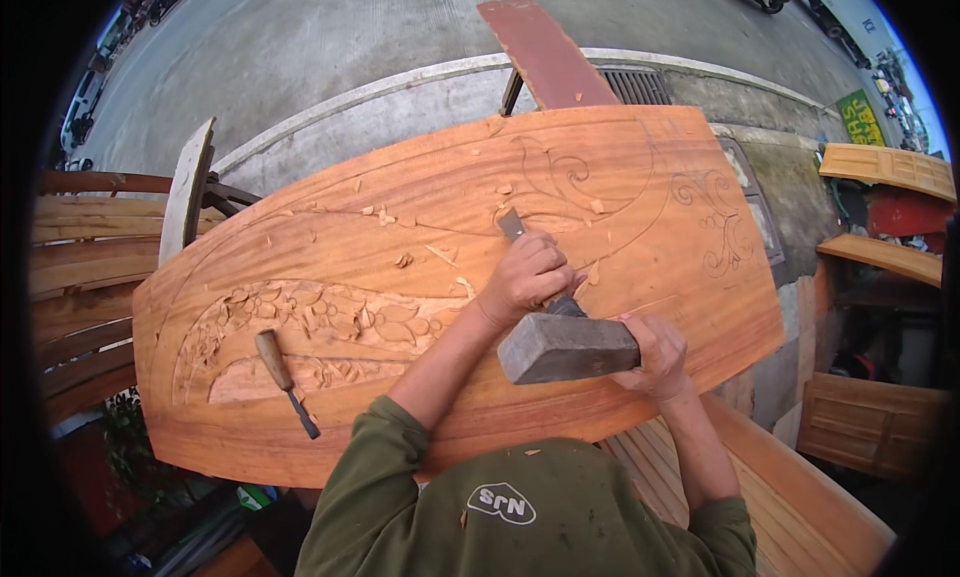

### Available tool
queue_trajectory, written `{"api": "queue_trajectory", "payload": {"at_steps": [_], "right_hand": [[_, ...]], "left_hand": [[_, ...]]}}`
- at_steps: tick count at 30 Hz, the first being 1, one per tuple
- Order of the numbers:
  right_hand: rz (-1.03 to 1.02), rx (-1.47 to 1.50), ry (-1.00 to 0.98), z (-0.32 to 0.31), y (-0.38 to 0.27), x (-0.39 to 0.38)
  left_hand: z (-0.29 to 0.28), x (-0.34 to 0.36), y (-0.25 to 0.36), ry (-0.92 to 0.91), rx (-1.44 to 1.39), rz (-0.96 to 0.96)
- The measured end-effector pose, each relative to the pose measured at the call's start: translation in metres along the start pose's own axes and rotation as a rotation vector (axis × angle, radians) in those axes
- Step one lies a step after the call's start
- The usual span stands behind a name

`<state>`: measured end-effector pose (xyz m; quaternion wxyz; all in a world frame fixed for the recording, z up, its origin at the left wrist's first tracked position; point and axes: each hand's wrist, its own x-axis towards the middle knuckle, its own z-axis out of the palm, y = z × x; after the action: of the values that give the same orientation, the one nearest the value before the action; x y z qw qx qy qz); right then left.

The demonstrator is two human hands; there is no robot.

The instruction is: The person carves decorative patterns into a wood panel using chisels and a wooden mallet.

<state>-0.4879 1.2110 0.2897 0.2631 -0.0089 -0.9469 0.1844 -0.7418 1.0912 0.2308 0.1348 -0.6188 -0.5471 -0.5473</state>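
My left hand is closed around a chisel, its flat metal blade meeting the wood beside a scroll line. In my right hand is a mallet with a blocky, dark grey head, just behind the chisel's handle end. The mallet's handle is mostly hidden. Under both hands lies a large reddish-brown wooden panel with a curved far edge, pencilled scrolls and a carved floral part at its left. A second chisel with a wooden handle rests on that left part. Wood chips lie scattered over the panel.
A reddish plank sticks out beyond the panel's far edge. Upright at left stands a pale board, near stacked wooden slats. Carved wooden pieces are at the right. Past the curb runs a concrete road with parked motorcycles.
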Motion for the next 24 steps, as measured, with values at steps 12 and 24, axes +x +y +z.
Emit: {"api": "queue_trajectory", "payload": {"at_steps": [12, 24], "right_hand": [[0.038, 0.077, 0.031, -0.007, -0.022, -0.023], [-0.088, 0.085, 0.095, -0.005, -0.02, 0.0]], "left_hand": [[0.002, -0.011, 0.007, -0.412, -0.237, -0.034], [0.0, -0.01, 0.001, -0.334, -0.321, -0.03]]}}
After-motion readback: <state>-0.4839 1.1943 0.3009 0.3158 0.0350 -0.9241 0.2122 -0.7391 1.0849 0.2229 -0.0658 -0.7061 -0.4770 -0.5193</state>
